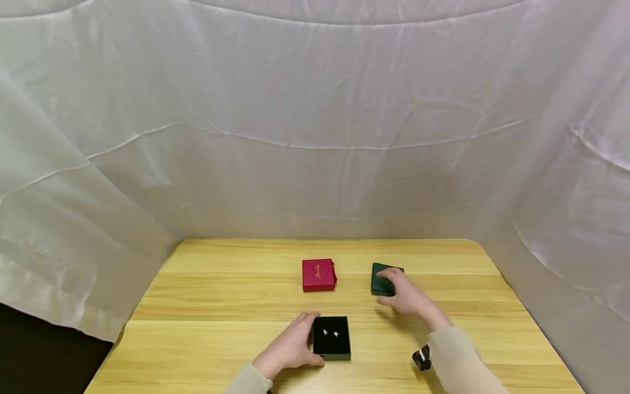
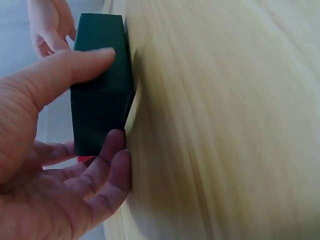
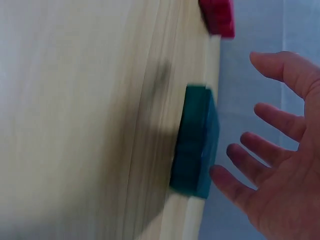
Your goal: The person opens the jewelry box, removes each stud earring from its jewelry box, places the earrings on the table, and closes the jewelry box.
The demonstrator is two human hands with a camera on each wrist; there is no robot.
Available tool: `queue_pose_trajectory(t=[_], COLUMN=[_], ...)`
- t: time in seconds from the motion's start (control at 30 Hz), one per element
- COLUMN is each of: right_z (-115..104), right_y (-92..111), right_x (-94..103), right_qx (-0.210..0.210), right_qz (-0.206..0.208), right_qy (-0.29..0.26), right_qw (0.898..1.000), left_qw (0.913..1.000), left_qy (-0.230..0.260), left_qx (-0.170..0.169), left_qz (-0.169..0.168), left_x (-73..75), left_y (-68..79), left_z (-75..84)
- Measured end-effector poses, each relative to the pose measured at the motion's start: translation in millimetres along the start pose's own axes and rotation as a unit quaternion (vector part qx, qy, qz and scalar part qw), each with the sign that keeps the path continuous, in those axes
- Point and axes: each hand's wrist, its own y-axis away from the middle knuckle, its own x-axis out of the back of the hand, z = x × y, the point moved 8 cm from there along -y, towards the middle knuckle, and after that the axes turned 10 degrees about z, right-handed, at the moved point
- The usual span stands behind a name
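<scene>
In the head view, my left hand (image 1: 294, 343) grips an open dark green jewelry box (image 1: 337, 357) by its left side, at the near middle of the table. Two small silvery star-shaped earrings (image 1: 336, 334) sit on its black lining. The left wrist view shows the thumb laid along one green wall (image 2: 102, 107), with the fingers bent at another side. Farther off to the right, my right hand (image 1: 407, 293) reaches over a green box lid (image 1: 380, 282). Its fingers are spread and loosely bent beside the lid in the right wrist view, with nothing between them.
A red jewelry box (image 1: 318, 275) with gold lettering lies at the back middle of the wooden table (image 1: 211, 306), left of the green lid. Pale cloth (image 1: 344, 186) hangs behind and at both sides. A black device (image 1: 421, 358) is on the right wrist.
</scene>
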Motion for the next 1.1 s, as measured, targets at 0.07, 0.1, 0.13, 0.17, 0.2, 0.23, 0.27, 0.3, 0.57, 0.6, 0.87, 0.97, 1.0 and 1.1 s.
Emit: queue_pose_trajectory(t=[0.07, 0.1, 0.13, 0.17, 0.2, 0.23, 0.27, 0.3, 0.57, 0.6, 0.87, 0.97, 1.0, 1.1], right_z=[-9.7, -14.7, -19.7, -24.4, -28.8, -32.7, -36.7, -40.7, -68.8, -71.5, -85.6, -88.4, -89.2, -90.9], right_y=[4.5, 6.8, 9.1, 11.4, 13.8, 16.1, 18.4, 20.8, 34.4, 35.7, 42.3, 42.0, 41.8, 41.5], right_x=[-3.6, -5.5, -7.3, -9.4, -11.4, -13.7, -16.2, -18.9, -39.7, -42.1, -59.9, -64.0, -65.1, -67.4], right_qx=[0.01, 0.016, 0.022, 0.029, 0.032, 0.033, 0.037, 0.04, 0.064, 0.068, 0.107, 0.114, 0.115, 0.113], right_qz=[-0.004, -0.006, -0.007, -0.008, -0.01, -0.012, -0.016, -0.022, -0.062, -0.064, -0.066, -0.058, -0.056, -0.051], right_qy=[-0.007, -0.014, -0.02, -0.025, -0.034, -0.043, -0.053, -0.065, -0.105, -0.104, -0.065, -0.055, -0.054, -0.049], right_qw=[1.0, 1.0, 1.0, 0.999, 0.999, 0.998, 0.998, 0.997, 0.99, 0.99, 0.99, 0.99, 0.99, 0.991], left_qw=[0.9999, 0.9999, 0.9997, 0.9996, 0.9994, 0.9993, 0.9991, 0.999, 0.9973, 0.9972, 0.9965, 0.9962, 0.9961, 0.996], left_qy=[0.011, 0.015, 0.021, 0.027, 0.032, 0.036, 0.04, 0.042, 0.069, 0.072, 0.083, 0.086, 0.087, 0.089], left_qx=[-0.004, -0.007, -0.008, -0.01, -0.009, -0.009, -0.011, -0.013, -0.022, -0.021, -0.011, -0.01, -0.01, -0.009], left_qz=[-0.001, -0.001, -0.002, -0.004, -0.006, -0.007, -0.008, -0.008, -0.002, -0.002, 0.002, 0.004, 0.004, 0.003], left_x=[1.2, 1.6, 1.8, 2.1, 2.1, 1.9, 1.9, 1.9, 6.0, 6.4, 5.7, 4.7, 4.7, 4.6], left_y=[0.7, 1.0, 1.3, 1.7, 1.9, 2.0, 2.2, 2.1, 0.7, 0.7, 0.3, 0.3, 0.5, 0.7], left_z=[0.1, 0.0, -0.4, -0.5, -1.2, -1.8, -2.0, -2.4, 0.4, 0.6, -0.1, -0.7, -1.0, -1.6])
